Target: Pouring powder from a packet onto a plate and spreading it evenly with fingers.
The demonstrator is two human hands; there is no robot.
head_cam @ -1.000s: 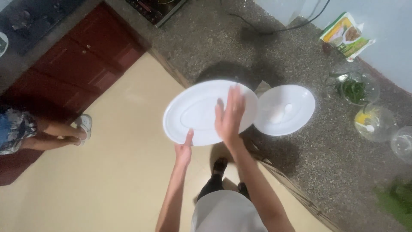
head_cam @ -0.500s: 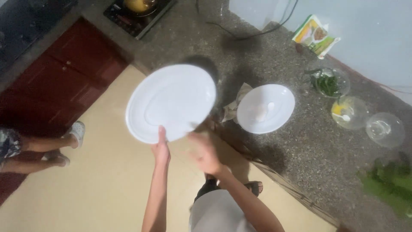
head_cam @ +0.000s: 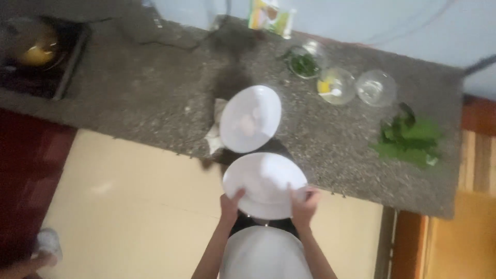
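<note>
I hold a large white oval plate (head_cam: 263, 183) in both hands, level in front of my body at the edge of the granite counter (head_cam: 155, 108). My left hand (head_cam: 231, 202) grips its near left rim and my right hand (head_cam: 304, 205) grips its near right rim. Just beyond it, a second white plate (head_cam: 251, 118) rests on the counter with a pale egg-like thing on it and a cloth under its left side.
Three small glass bowls stand at the back: one with chopped greens (head_cam: 302, 63), one with something yellow (head_cam: 336, 86), one looking empty (head_cam: 375, 88). Leafy greens (head_cam: 411, 137) lie at the right. A pan on a stove (head_cam: 36, 49) is far left. A box (head_cam: 271, 15) stands by the wall.
My right hand has come onto the plate, which was held up tilted in my left hand alone. The plate now sits lower and level, and my view has swung right along the counter.
</note>
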